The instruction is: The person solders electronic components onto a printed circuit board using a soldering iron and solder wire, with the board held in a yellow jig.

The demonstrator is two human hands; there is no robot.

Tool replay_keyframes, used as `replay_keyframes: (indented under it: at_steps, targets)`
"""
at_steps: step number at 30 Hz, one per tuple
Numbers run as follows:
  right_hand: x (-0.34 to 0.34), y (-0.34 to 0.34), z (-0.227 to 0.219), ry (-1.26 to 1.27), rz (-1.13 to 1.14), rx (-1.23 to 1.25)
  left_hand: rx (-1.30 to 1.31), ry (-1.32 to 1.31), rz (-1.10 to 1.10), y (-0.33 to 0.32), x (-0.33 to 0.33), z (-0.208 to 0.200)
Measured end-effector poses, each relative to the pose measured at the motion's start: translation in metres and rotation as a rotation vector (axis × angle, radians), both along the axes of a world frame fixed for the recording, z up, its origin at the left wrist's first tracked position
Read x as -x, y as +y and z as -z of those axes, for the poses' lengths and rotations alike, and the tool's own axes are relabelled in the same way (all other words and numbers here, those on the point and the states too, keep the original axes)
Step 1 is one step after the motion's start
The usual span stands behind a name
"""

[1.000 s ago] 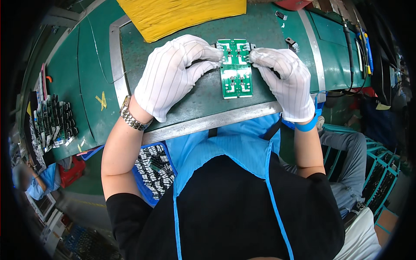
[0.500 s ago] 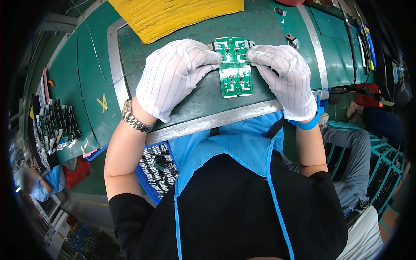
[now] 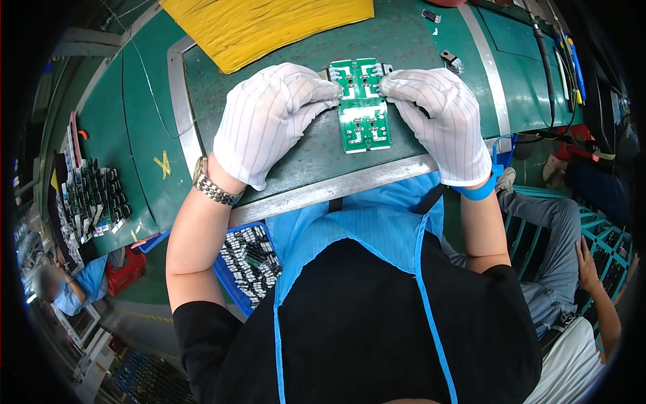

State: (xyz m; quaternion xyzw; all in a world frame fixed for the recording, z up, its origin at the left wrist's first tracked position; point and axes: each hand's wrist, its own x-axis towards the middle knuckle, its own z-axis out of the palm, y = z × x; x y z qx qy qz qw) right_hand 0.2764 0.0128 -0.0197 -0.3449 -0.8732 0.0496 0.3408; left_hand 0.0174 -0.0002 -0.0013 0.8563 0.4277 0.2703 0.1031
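One gloved left hand [image 3: 272,122] and one gloved right hand [image 3: 441,121] pinch one green circuit board [image 3: 364,106] from opposite sides.

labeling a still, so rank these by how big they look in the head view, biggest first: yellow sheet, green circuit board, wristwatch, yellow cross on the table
1. Yellow sheet, even though the top edge crops it
2. Green circuit board
3. Wristwatch
4. Yellow cross
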Motion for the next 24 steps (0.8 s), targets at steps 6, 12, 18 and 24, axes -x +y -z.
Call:
replay_keyframes:
  at_steps: [6,12,18,24]
  targets:
    - [-0.0006,-0.0008,-0.0005,-0.001,0.000,0.013,-0.010,0.016,0.009,0.0007,0.0003,0.0001]
    - [-0.0015,-0.0032,-0.0005,-0.011,0.011,0.008,-0.021,0.027,0.046,0.0013,0.0018,-0.0021]
    - [-0.0012,-0.0035,0.0005,-0.011,0.007,-0.012,-0.042,0.011,0.027,0.0003,0.0017,0.0007]
    - [-0.0031,0.0006,0.0014,-0.012,-0.004,-0.004,-0.061,0.063,0.063,0.0048,0.0000,0.0008]
